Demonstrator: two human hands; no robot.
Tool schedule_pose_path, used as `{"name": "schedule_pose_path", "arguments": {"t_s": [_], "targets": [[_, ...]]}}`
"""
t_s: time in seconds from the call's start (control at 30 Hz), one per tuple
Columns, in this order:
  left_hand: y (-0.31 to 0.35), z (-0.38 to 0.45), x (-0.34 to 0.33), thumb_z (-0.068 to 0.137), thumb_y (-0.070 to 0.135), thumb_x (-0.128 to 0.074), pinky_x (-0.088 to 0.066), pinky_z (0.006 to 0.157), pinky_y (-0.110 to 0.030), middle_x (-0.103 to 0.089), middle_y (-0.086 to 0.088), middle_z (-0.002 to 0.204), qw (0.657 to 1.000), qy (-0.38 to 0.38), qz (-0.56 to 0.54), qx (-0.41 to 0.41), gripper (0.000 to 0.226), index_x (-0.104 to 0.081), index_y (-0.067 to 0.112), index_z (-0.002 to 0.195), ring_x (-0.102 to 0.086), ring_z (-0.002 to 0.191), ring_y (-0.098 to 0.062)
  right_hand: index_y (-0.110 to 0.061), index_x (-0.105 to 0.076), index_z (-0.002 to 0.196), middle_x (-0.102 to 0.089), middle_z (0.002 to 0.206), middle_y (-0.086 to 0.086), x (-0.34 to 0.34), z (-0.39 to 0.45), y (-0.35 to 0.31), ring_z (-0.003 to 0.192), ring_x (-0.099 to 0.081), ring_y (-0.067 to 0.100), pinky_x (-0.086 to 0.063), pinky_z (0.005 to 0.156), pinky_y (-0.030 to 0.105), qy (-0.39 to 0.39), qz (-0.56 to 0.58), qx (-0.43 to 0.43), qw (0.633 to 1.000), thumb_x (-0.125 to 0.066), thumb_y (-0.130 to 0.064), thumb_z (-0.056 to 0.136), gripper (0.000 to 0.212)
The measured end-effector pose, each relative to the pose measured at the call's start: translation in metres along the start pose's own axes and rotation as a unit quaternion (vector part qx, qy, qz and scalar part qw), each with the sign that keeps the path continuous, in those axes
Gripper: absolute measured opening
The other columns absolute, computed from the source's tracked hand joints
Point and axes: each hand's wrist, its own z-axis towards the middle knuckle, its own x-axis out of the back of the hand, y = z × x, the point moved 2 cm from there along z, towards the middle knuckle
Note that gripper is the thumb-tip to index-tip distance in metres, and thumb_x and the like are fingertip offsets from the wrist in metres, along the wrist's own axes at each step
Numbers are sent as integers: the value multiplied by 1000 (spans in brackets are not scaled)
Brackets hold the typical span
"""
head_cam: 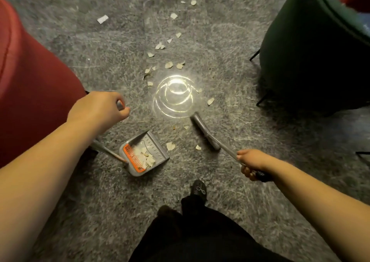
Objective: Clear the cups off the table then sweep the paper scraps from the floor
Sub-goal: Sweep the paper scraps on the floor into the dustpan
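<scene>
Two chairs flanking open grey speckled floor (230, 181): red upholstered chair (30, 81) left, dark green upholstered chair (310, 51) right. Torn pale paper scraps (169, 64) strewn up the middle. Grey broom head (206, 131) lying diagonally, handle gripped in right hand (250, 164). Grey dustpan with orange comb (144, 153) mouth facing the broom, handle clasped in left hand (100, 109).
</scene>
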Motion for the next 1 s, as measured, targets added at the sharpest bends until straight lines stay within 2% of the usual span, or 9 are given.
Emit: {"name": "schedule_pose_path", "arguments": {"t_s": [0.2,0.3,0.43,0.5,0.57,0.67,0.87,1.0], "targets": [[-6,11,0,86,52,-60,-37,58,-30,-46,10,68,1000,7,-15,-9,16,-59,36,82,-46,69,-19,-29,-44,123,-39,45,1,-56,7,-21,33,-32,11,-29,37,14,-47,-36,15,998,-34,-17,103,25],[-17,10,-1,87,50,-59,-37,58,-29,-53,6,75,1000,13,-18,-11,17,-60,33,83,-47,70,-20,-23,-50,116,-38,45,3,-88,3,-30,36,-31,12,-29,38,16,-77,-70,34,994,-33,-18,103,22],[-36,0,-6,87,52,-57,-37,58,-30,-60,2,79,999,19,-23,-14,19,-62,33,86,-52,72,-23,-12,-49,128,-40,52,6,-133,-10,-39,40,-35,14,-31,37,17,-99,-132,68,984,-34,-17,104,29],[-45,-6,-9,86,52,-58,-39,59,-30,-66,-1,85,999,19,-33,-14,20,-64,34,90,-58,77,-25,-14,-47,132,-41,57,6,-153,-19,-43,42,-38,13,-32,37,17,-116,-151,68,979,-35,-17,104,30],[-54,-11,-12,86,53,-57,-39,59,-30,-67,0,88,999,20,-42,-12,21,-65,35,93,-57,77,-24,-25,-49,125,-41,59,5,-169,-27,-45,37,-39,9,-32,36,14,-137,-133,57,980,-36,-17,104,26],[-68,-21,-16,87,54,-56,-36,58,-30,-61,5,81,999,20,-49,-8,21,-64,36,94,-49,72,-19,-33,-50,110,-40,57,3,-184,-42,-39,30,-36,4,-30,34,10,-153,-90,42,983,-36,-16,104,22],[-94,-39,-19,88,53,-56,-34,54,-29,-51,11,68,997,25,-70,-4,21,-64,33,91,-48,68,-18,-31,-47,117,-42,56,4,-187,-59,-33,31,-36,6,-30,33,13,-131,-66,46,988,-37,-17,104,22],[-100,-43,-16,89,52,-57,-31,51,-28,-52,10,72,997,17,-72,-14,19,-62,34,91,-49,70,-17,-32,-47,115,-45,47,0,-184,-60,-37,32,-36,5,-31,34,13,-105,-33,52,993,-38,-17,103,21]]}}
